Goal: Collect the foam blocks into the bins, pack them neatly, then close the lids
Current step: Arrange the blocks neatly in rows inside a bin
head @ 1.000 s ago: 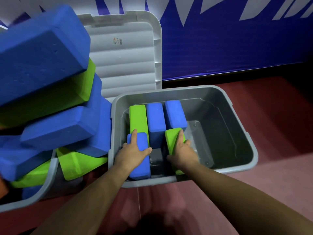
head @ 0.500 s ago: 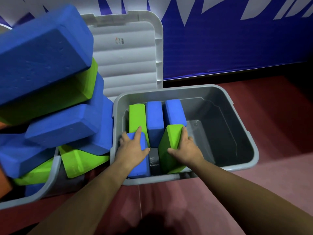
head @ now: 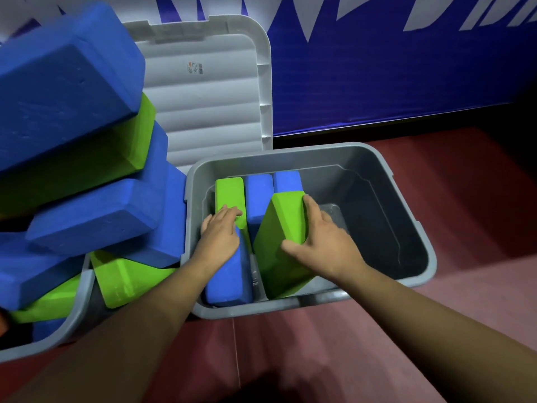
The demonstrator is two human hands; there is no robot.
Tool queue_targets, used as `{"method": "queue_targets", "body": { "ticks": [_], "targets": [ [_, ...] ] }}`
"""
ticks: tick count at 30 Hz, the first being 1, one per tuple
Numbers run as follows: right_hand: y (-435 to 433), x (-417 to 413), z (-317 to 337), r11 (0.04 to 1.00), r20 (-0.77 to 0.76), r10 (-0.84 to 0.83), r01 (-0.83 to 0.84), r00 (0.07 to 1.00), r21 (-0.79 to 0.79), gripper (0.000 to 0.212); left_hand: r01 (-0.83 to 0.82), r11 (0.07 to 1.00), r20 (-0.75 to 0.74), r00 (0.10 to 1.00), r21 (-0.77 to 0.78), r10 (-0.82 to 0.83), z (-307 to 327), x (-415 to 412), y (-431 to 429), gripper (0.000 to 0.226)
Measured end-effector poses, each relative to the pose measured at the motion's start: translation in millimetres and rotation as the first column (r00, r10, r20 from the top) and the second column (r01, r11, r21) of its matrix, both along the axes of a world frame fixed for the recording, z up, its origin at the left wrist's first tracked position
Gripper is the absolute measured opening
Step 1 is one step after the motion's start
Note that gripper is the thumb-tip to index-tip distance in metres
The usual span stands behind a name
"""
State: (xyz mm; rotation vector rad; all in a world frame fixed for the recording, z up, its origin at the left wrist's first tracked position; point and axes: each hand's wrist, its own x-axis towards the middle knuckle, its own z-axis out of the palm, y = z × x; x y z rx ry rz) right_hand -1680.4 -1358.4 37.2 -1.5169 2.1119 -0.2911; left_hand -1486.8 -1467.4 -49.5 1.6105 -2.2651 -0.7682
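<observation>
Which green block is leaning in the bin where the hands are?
The green block the right hand grips. It tilts, while the other green one stands straight in the back row by the left hand.

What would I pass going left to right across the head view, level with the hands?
The block pile → left hand → green block → right hand, gripping that block → bin wall.
</observation>
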Motion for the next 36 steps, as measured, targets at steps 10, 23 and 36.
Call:
{"method": "queue_targets", "body": {
  "ticks": [10, 23, 36],
  "targets": [
    [5.4, 53.3, -53.9, 0.994, 0.231, 0.075, -0.092, 0.970, 0.064, 0.088, -0.132, 0.971, -0.006, 0.991, 0.198, 0.136, -11.5, 7.4, 20.9, 0.051],
    [-22.4, 42.7, -105.1, 0.933, 0.403, -0.157, 0.002, 0.902, 0.359, 0.048, 0.078, 0.997, 0.142, 0.987, -0.005, -0.077, -52.2, 17.4, 32.1, 0.063],
    [-28.4, 25.2, -36.7, 0.966, 0.225, -0.145, 0.089, 0.964, 0.241, 0.050, -0.158, 0.981, 0.066, 0.986, 0.112, 0.151, 42.3, 16.1, 37.3, 0.041]
  ]
}}
